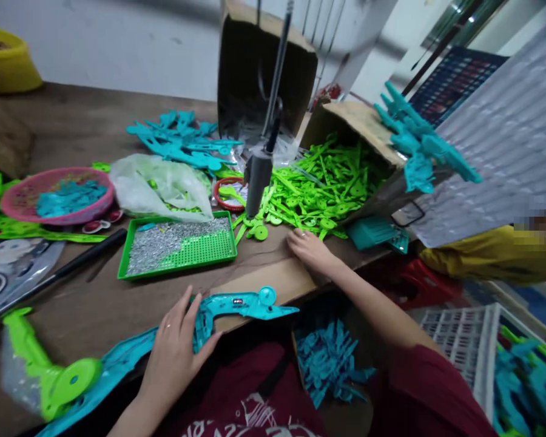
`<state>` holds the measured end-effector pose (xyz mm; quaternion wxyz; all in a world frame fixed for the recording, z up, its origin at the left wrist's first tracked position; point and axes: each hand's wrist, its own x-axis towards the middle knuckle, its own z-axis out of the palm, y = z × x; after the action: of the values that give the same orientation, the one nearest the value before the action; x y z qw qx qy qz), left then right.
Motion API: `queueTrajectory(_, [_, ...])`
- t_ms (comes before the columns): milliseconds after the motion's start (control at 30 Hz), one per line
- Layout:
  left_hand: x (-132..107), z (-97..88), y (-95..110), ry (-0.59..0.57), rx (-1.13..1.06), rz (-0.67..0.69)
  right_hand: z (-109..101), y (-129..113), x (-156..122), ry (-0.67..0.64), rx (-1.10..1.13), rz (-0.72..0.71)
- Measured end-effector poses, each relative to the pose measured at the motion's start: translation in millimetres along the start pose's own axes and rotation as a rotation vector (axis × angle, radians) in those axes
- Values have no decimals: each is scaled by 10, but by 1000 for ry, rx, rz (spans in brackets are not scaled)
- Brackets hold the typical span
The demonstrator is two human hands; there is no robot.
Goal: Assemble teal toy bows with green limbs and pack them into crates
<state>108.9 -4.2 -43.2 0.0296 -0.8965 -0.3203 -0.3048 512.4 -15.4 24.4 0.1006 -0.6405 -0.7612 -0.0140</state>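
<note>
Left hand (pixel 175 340) on a blue piece (pixel 236 305), right hand (pixel 312 250) by the green parts (pixel 323 188)

Thumb and fingers of the left hand close around the blue piece at the desk (pixel 95 303) edge, probably to steady it; the right hand is curled beside the green parts – cannot tell whether it holds any. A box (pixel 359 118) opens onto the desk, likely keeping parts within reach – behind the brown top stands a pale wall (pixel 118 48)

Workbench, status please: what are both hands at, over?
Left hand on curved blue part. Right hand beside green pieces; grip unclear. Grey hanging tool beyond, touching neither hand.
</note>
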Motion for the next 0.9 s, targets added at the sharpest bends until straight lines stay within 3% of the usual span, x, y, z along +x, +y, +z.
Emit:
queueTrajectory(67, [15,-93,39,43,-20,17,-13,105,234,-42,43,-51])
queueTrajectory(133, [115,-229,116,94,-79,20,-90,43,299,-40,69,-68])
queueTrajectory(233, [485,-441,293,157,-224,54,-310,-305,202,13,287,-87])
queueTrajectory(300, [818,-524,407,174,-283,156,-471,-631,102,54,616,-138])
queueTrajectory(367, [1104,-544,493,67,-372,300,-591,-938,8,91,833,-204])
queueTrajectory(433, [1268,-528,550,-16,-466,401,-645,-1153,-83,156,896,-238])
queueTrajectory(567, [1329,-524,600,-42,-532,480,-545,-1274,-246,314,1023,-186])
queueTrajectory(633, [1354,-562,606,27,-474,552,-435,-1273,-293,264,1224,-165])
queueTrajectory(733, [1452,-624,604,174,-265,683,-289,-1308,-299,-5,1574,-149])
queueTrajectory(800, [1509,-635,611,213,-118,695,-246,-1352,-275,-64,1561,-124])
queueTrajectory(900, [1482,-606,640,226,27,634,-262,-1397,-267,149,1131,-149])
